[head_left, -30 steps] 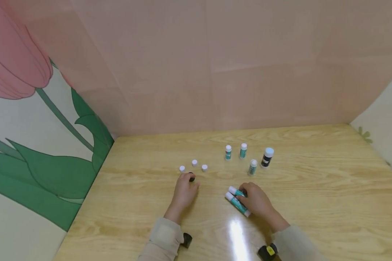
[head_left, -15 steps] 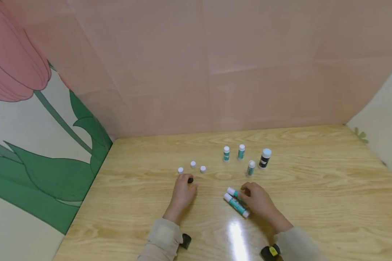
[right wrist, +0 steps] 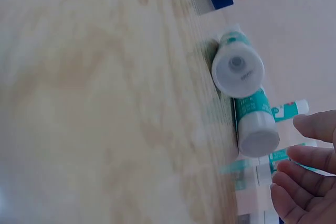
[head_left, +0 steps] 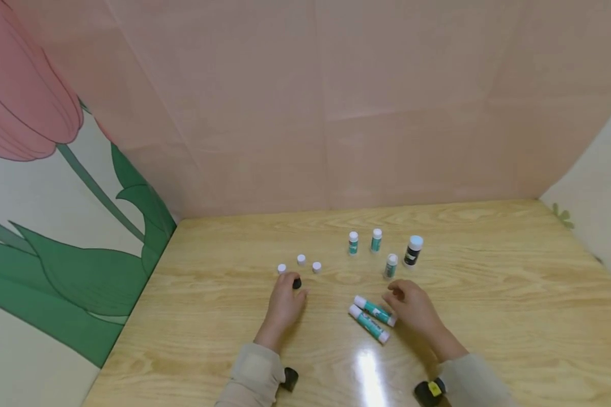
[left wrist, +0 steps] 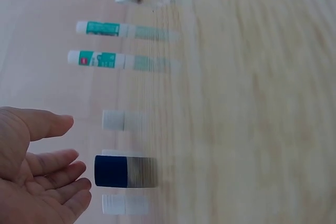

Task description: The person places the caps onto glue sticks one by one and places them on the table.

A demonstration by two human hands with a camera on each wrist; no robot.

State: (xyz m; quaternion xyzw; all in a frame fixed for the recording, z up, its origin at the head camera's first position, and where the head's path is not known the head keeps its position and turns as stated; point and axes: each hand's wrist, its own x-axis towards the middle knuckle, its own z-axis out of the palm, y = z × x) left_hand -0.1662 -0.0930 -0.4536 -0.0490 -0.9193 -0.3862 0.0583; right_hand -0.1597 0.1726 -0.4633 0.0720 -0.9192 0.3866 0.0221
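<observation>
Two teal-and-white glue sticks lie side by side on the table, the upper glue stick (head_left: 375,311) and the lower glue stick (head_left: 369,324). Just right of them is my right hand (head_left: 414,308), fingers loosely bent and holding nothing; the right wrist view shows the fingers (right wrist: 310,157) apart from both sticks. My left hand (head_left: 285,305) hovers by a navy cap (head_left: 297,283). A gap shows between its relaxed fingers and the cap (left wrist: 111,171) in the left wrist view. Behind the cap stand three small white caps (head_left: 301,259).
Three slim glue sticks (head_left: 376,241) stand upright toward the back right, beside a thicker navy glue stick (head_left: 413,251) with a white top. A pink sheet (head_left: 331,113) hangs behind the wooden table (head_left: 209,316). A tulip-printed panel (head_left: 81,265) borders the left side.
My right hand has come off the upper lying glue stick and moved slightly right, leaving that stick uncovered. My left hand has stayed by the navy cap.
</observation>
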